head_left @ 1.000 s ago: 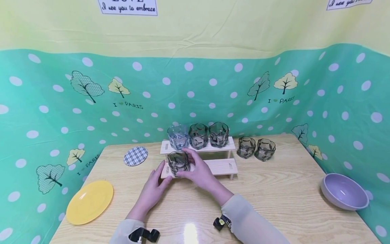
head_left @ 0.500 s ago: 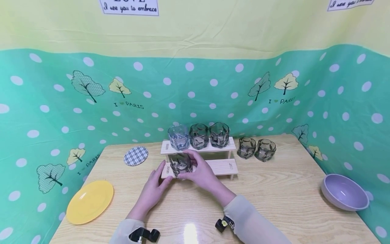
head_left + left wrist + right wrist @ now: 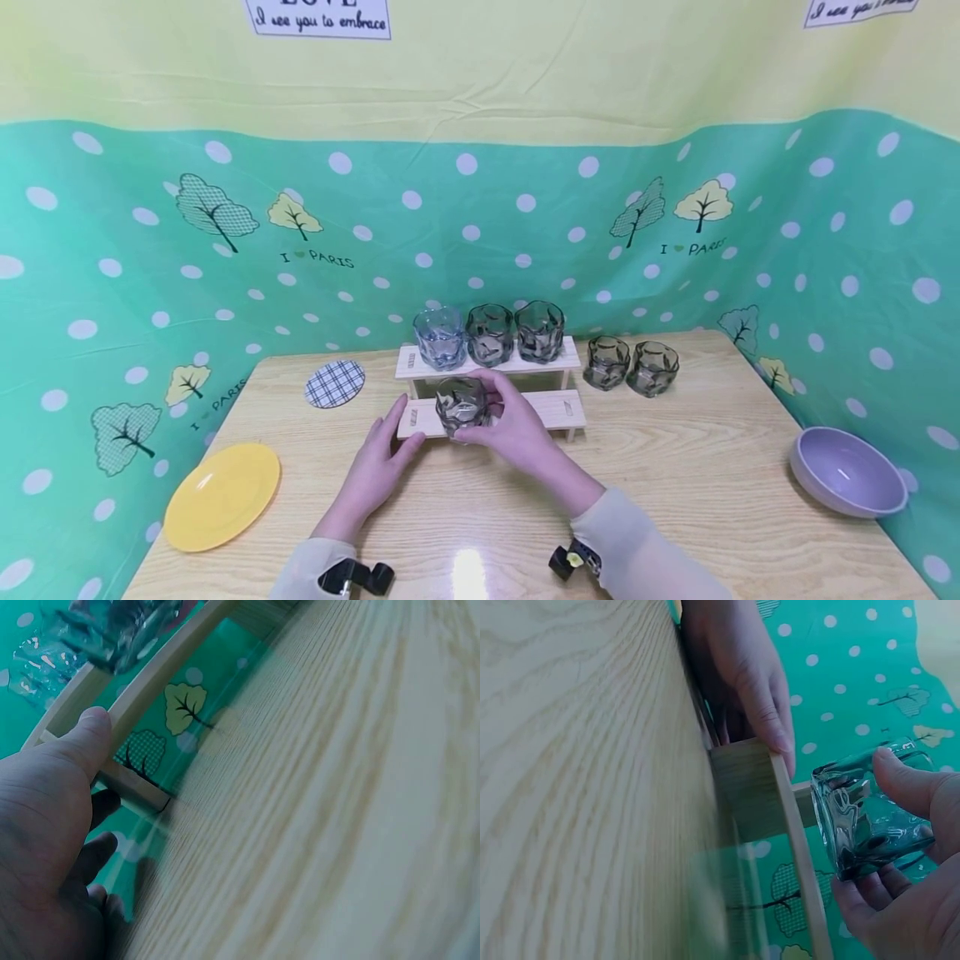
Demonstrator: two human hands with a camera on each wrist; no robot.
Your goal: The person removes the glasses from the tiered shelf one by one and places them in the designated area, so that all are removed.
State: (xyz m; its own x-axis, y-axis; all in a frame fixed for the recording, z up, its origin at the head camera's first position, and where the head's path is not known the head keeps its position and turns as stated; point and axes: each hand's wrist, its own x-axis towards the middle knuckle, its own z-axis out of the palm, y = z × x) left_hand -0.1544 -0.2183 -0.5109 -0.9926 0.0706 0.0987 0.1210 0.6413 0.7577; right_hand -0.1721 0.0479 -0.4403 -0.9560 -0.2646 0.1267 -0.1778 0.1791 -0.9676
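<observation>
My right hand (image 3: 517,433) holds a smoky grey drinking glass (image 3: 459,406), thumb on the near side and fingers round the far side. In the right wrist view the faceted glass (image 3: 866,806) is close over the lower step of a two-step wooden rack (image 3: 543,410), left of that step's middle. My left hand (image 3: 369,471) grips this step's left end, its thumb (image 3: 91,735) against the front edge in the left wrist view. Along the upper step stand a bluish clear glass (image 3: 439,337) and two grey glasses, the middle one (image 3: 490,336) and the right one (image 3: 539,332).
Two more smoky glasses, one (image 3: 607,363) beside the other (image 3: 653,368), stand on the table right of the rack. A checked round coaster (image 3: 334,384) and a yellow plate (image 3: 222,497) lie left. A purple bowl (image 3: 849,472) sits at the right edge. A patterned cloth (image 3: 525,225) hangs behind.
My right hand has carried the grey glass a short way to the right along the lower step, away from its left end. My left hand has stayed at that end.
</observation>
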